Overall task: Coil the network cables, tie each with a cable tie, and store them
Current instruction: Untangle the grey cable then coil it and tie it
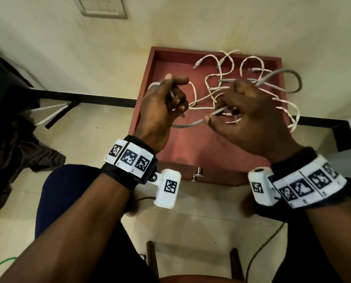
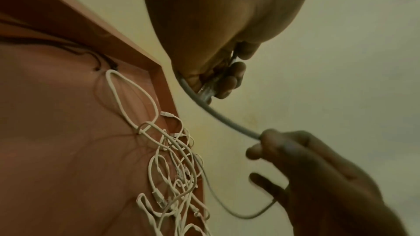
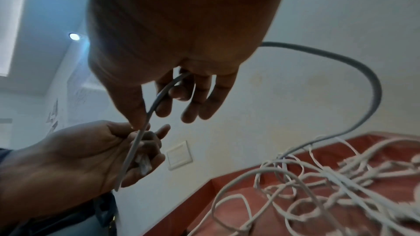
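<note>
A grey network cable hangs between my two hands above a red-brown drawer. My left hand grips the cable near its clear plug, fingers curled round it. My right hand pinches the same grey cable between thumb and fingers. Past that hand the grey cable arcs out to the right and drops into the drawer. A tangle of several white cables lies loose on the drawer's floor, uncoiled. No cable tie shows in any view.
The drawer sits on a pale tiled floor against a cream wall, its metal handle facing me. A dark cloth heap and black table legs lie to the left. A blue chair seat is under my left forearm. A green cable trails at lower left.
</note>
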